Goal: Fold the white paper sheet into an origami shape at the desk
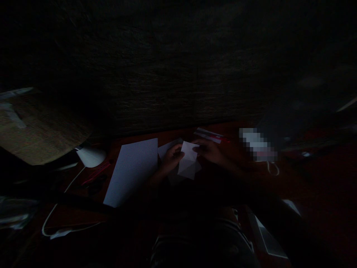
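Between my two hands is a small piece of white paper (188, 160), with crease lines and a few angled edges in its lower part. My left hand (172, 155) pinches its left edge, the thumb lying on the front. At the upper right edge, my right hand (209, 149) has its fingers closed on the same paper. Other pale paper (164, 148) lies on the table behind and under the hands. To the left rests a large white sheet (135, 169). The scene is very dark, so finger detail is faint.
A ruler-like strip (208, 134) with a red item (219, 138) lies beyond my right hand. At left stand a white cone-shaped object (91, 156), a red tool (96, 174) and a pale cable (54, 208). A dark wall (167, 74) rises behind the reddish table.
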The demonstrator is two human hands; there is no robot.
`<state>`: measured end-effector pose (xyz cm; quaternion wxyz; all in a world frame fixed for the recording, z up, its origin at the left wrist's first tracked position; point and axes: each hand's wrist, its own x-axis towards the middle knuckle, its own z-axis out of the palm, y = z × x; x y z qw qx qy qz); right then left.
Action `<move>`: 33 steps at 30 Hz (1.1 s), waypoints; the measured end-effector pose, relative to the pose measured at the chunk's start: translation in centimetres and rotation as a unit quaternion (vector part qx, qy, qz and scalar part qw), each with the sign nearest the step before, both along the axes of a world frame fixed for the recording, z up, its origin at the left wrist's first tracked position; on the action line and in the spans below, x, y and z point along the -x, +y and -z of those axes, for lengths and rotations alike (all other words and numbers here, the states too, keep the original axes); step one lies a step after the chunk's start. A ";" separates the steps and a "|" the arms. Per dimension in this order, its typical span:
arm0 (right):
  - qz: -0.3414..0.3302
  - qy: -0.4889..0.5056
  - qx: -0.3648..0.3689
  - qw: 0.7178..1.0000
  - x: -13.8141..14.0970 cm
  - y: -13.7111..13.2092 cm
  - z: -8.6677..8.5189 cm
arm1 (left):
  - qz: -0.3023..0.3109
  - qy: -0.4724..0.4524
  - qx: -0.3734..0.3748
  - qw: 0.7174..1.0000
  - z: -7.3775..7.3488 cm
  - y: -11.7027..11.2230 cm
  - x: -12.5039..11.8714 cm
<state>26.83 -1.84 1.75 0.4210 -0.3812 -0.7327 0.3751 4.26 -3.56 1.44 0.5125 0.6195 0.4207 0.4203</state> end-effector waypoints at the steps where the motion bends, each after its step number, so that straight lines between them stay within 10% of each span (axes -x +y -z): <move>1: -0.002 0.005 -0.014 1.000 0.0 0.1 0.1 | 0.001 -0.001 0.005 1.000 -0.1 -0.1 0.0; 25: -0.034 0.060 0.020 0.997 -0.1 0.2 0.2 | 0.033 -0.103 0.103 0.989 0.2 0.1 -0.4; 33: -0.038 0.098 0.026 0.994 0.2 -0.2 -0.4 | 0.021 -0.012 0.060 0.998 -1.2 -0.9 -0.5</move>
